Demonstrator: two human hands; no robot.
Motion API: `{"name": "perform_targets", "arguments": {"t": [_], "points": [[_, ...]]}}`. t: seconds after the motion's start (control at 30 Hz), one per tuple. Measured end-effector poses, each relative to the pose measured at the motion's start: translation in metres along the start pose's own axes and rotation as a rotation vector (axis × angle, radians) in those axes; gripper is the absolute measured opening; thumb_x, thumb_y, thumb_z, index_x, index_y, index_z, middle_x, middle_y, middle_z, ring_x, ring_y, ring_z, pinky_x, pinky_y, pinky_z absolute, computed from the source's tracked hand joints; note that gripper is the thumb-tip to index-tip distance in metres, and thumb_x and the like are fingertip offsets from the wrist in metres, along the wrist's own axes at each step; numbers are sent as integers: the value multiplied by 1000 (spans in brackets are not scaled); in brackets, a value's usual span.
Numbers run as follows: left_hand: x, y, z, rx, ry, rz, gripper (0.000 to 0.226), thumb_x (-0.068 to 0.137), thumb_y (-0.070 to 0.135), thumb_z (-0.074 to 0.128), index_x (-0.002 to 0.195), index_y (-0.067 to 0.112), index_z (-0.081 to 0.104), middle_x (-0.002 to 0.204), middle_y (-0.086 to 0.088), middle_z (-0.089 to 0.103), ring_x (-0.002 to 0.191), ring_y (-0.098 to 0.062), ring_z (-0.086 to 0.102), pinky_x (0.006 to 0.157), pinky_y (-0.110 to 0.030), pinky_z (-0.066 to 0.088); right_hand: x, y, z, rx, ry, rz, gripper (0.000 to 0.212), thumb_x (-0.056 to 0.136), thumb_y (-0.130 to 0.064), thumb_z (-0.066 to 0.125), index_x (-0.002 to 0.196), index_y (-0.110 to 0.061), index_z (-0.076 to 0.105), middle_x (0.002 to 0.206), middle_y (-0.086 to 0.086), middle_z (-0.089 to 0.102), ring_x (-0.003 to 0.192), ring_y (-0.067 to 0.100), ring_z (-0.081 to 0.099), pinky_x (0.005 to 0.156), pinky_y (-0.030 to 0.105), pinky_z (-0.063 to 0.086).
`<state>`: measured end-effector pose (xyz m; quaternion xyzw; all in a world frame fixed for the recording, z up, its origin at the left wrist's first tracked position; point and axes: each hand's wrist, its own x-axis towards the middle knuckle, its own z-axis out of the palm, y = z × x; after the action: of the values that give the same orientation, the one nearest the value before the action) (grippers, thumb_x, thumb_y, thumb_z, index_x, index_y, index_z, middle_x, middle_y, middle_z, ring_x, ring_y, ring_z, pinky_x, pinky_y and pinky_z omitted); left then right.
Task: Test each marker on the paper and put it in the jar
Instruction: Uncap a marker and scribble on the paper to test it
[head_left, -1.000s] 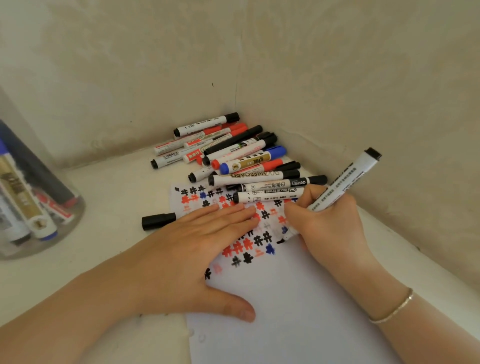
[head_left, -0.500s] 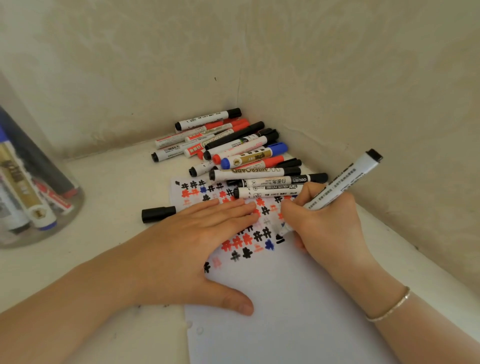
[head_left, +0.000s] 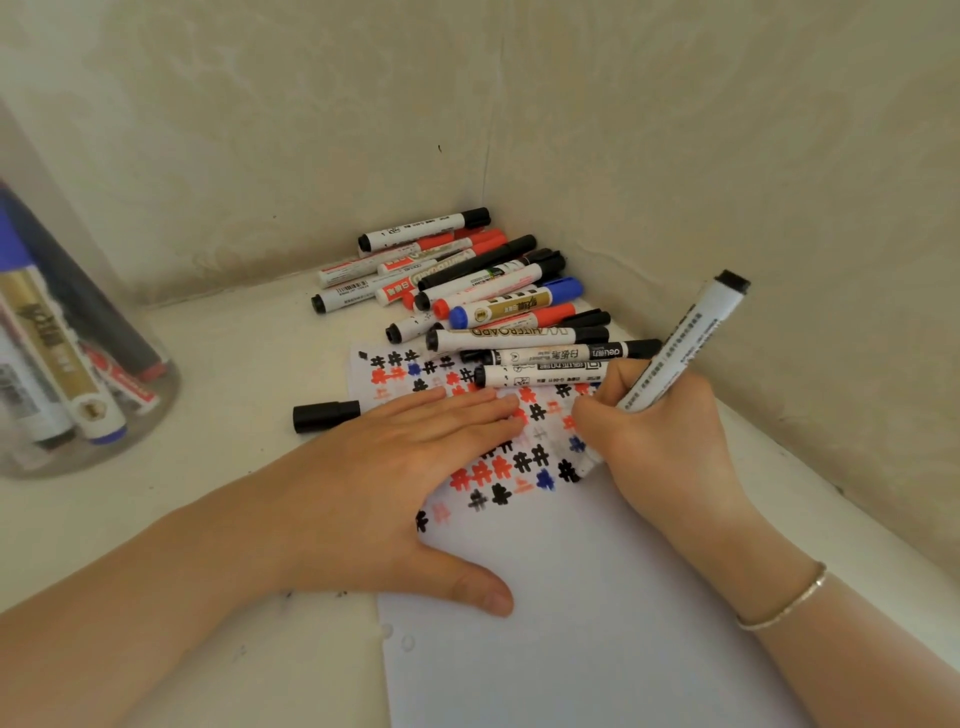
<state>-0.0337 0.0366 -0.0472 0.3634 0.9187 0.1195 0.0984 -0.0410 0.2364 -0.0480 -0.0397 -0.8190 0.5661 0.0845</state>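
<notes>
marker (head_left: 680, 345) tip hidden behind right hand (head_left: 657, 434); jar (head_left: 78, 364) cropped.

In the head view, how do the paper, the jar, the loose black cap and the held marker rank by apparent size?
1. paper
2. jar, cut off by the frame and nearest the camera, so unsure
3. held marker
4. loose black cap

Soft, even daylight, fairly bright, with faint shadows under the left hand (head_left: 395, 467). Wide-angle bending warps the edges; the jar (head_left: 78, 332) at the frame's left edge looks stretched and slightly blurred.
</notes>
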Motion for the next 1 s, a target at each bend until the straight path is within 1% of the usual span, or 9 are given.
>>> {"name": "perform_targets", "arguments": {"t": [0.17,0.23,0.3,0.33,0.43,0.57,0.67,0.77,1.0], "points": [[-4,2,0,-3,88,26,101,63,89,39,145,48,-3,146,39,-18,131,21,-18,104,-4,-17,3,0,-5,220,30,49,28,79,5,62,59,-4,44,55,14,43,35,14,33,36,16,28],[-6,3,-3,64,214,87,83,77,80,40,145,33,30,153,22,22,137,7,20,114,-15,11,5,0,-6,273,32,47,28,80,1,64,60,-6,46,55,15,43,36,16,32,37,18,27],[-10,-1,-8,170,408,146,63,88,65,43,124,16,60,123,3,60,110,-10,54,93,-26,44,5,1,-7,311,25,52,30,81,-4,67,59,-11,47,55,15,41,38,17,30,37,19,26],[-12,-5,-13,201,480,129,57,89,62,44,111,14,66,106,2,63,94,-12,57,79,-28,47,5,1,-7,327,22,53,32,81,-8,68,58,-15,47,53,14,41,38,17,30,37,20,26],[-21,-21,-24,265,516,-93,52,84,69,36,97,23,57,88,10,52,75,-10,51,63,-25,43,5,2,-7,351,18,50,34,81,-17,72,56,-20,48,46,7,43,38,17,32,39,21,28],[-32,-43,-25,209,332,-283,47,73,73,23,96,36,41,90,20,43,81,-2,48,67,-22,45,5,4,-9,328,-13,-13,24,78,-18,74,60,-19,57,49,1,55,46,15,49,48,26,40],[-31,-47,-25,103,280,-287,21,86,55,37,92,36,42,90,18,43,81,-2,48,70,-22,43,6,5,-11,381,-79,-29,11,73,-21,79,74,-14,70,69,8,69,64,19,64,60,27,49],[-27,-43,-22,12,428,-214,26,87,57,36,92,34,47,91,20,47,79,0,52,64,-18,43,8,4,-11,652,-143,29,18,73,-21,65,77,-5,72,79,13,70,72,26,66,67,32,55],[-9,-1,-10,-537,551,-210,17,76,46,61,92,43,57,94,29,62,62,-4,61,59,-18,50,5,-4,-10,838,-214,61,19,76,-12,59,68,-7,43,53,17,49,43,23,52,49,27,48]]}}
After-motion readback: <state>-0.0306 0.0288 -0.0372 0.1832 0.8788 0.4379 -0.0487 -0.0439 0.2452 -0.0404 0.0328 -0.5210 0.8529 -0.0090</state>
